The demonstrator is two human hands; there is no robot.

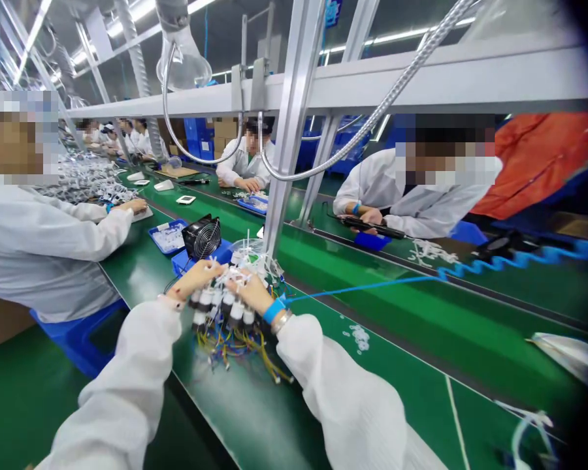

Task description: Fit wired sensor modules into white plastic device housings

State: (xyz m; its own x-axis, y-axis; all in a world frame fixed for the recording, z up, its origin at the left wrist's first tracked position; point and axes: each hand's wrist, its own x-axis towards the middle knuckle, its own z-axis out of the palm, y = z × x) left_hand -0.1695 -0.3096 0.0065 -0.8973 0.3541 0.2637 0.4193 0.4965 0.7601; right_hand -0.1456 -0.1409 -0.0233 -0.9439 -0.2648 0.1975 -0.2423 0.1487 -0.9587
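My left hand [196, 279] is closed, its fingertips pinching a small white plastic part [214, 262]. Close by on the right, my right hand [253, 292] curls its fingers on another small white plastic piece [242, 277]; its exact shape is too small to tell. Both hands are over a cluster of small black-and-white motor-like units [235, 313] standing on the green bench. Yellow, blue and red wires [225, 343] with white connectors spread from the cluster toward me. A blue wrist strap [274, 309] with a cord is on my right wrist.
A black fan [202, 237] stands on a blue bin behind my left hand, beside a blue tray [168, 236] of white parts. Thin translucent rings [359, 338] lie on the right. A metal post [287, 130] rises behind the cluster. Co-workers sit left and across the green conveyor [372, 313].
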